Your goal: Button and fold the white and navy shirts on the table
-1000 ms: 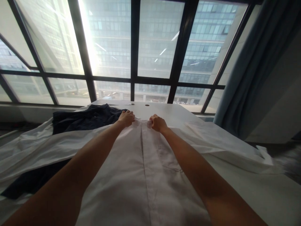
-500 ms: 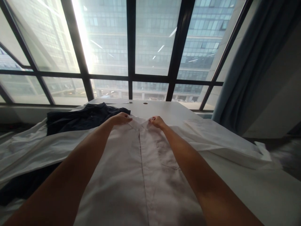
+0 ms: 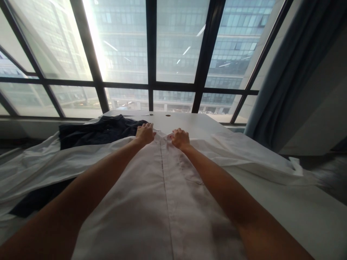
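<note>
A white shirt [image 3: 141, 202] lies front up on the table, its button placket running down the middle toward me and its collar at the far end. My left hand [image 3: 145, 133] is closed on the left side of the collar. On the collar's right side my right hand [image 3: 180, 138] is closed too, fingers curled over the cloth. Both arms reach out straight over the shirt, and the right forearm covers part of the chest pocket. The fingertips under the cloth are hidden.
Dark navy garments [image 3: 100, 131] lie at the left, among more white cloth [image 3: 35, 162]. The white table [image 3: 189, 122] reaches to large black-framed windows. Another white garment [image 3: 244, 144] lies at the right, near a blue-grey curtain [image 3: 273, 94].
Both hands have turned over the collar so that their backs now show, and more of the collar is covered. My view has tilted slightly down the scene's right side.
</note>
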`<state>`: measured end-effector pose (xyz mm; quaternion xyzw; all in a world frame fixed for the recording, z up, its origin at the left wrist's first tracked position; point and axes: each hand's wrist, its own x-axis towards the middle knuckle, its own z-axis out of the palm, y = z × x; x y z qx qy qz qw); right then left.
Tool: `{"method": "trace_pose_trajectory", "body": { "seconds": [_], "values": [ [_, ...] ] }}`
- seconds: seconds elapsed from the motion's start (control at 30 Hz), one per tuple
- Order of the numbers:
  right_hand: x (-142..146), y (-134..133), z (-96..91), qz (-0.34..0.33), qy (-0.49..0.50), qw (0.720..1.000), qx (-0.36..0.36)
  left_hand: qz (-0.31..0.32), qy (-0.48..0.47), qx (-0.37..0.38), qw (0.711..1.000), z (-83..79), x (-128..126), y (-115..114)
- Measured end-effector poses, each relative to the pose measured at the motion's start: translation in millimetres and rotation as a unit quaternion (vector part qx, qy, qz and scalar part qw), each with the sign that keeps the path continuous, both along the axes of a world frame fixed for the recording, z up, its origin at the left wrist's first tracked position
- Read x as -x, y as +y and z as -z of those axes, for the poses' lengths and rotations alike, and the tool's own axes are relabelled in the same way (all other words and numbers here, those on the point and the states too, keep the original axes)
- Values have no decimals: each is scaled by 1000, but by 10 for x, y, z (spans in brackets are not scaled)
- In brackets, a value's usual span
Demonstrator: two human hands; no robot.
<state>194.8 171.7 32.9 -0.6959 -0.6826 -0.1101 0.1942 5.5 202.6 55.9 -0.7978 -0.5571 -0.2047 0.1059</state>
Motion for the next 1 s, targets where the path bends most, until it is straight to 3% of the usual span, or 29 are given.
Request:
{"method": "trace_pose_trajectory", "body": {
  "seconds": [0.17, 0.23, 0.33, 0.43, 0.6, 0.87, 1.0],
  "values": [
    [187, -692, -39, -96, 18, 993, 69, 56, 91, 150, 983, 142, 124, -741],
    [237, -899, -10, -127, 11, 986, 104, 72, 97, 210, 970, 282, 188, -929],
    [309, -1079, 35, -137, -18, 979, 147, 73, 89, 233, 966, 496, 229, -1087],
    [406, -1123, 31, -102, -8, 984, 147, 75, 64, 195, 976, 586, 184, -1150],
    [559, -1037, -19, -36, 41, 983, 174, 101, 17, 122, 987, 509, 19, -1139],
    [454, -804, 14, -55, 90, 963, 249, 84, -89, 162, 979, 469, -21, -976],
    [390, -763, 55, -86, 125, 957, 246, 66, -126, 192, 971, 426, -33, -991]
  ]
}}
